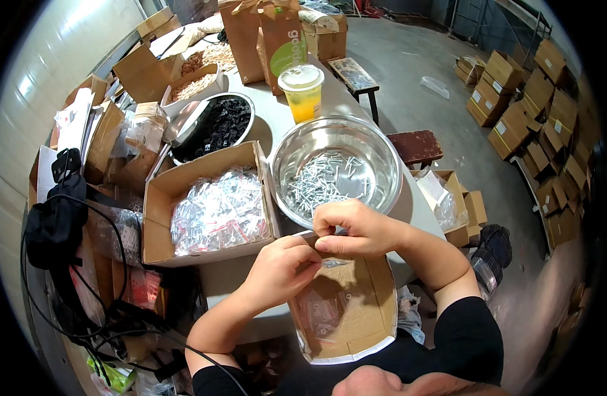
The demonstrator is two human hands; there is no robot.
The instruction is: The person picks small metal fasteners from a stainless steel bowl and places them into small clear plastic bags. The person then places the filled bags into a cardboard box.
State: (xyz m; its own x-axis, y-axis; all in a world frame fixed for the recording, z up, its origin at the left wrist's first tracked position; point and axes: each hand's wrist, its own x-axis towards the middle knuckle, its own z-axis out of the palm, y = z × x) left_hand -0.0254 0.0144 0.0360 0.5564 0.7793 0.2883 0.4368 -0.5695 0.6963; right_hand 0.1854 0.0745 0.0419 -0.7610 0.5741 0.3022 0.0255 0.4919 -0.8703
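My left hand (284, 269) and my right hand (353, 230) meet over the near edge of the table, fingers closed in a pinch. Between them a small clear plastic bag (335, 263) shows just below the fingertips, mostly hidden by them. Under my hands lies a shallow open cardboard box (366, 310) with a few clear bags (320, 310) in it. Beyond my right hand stands a shiny metal bowl (386, 162) holding loose silver screws (323, 178). Left of the bowl, a cardboard box (159, 228) is heaped with filled clear bags (221, 214).
Behind stand a cup of yellow drink (303, 99), a bowl of black parts (221, 125) and paper bags (270, 39). Black cables and a pouch (56, 224) hang at the left. Stools (414, 146) and stacked cartons (508, 92) stand to the right.
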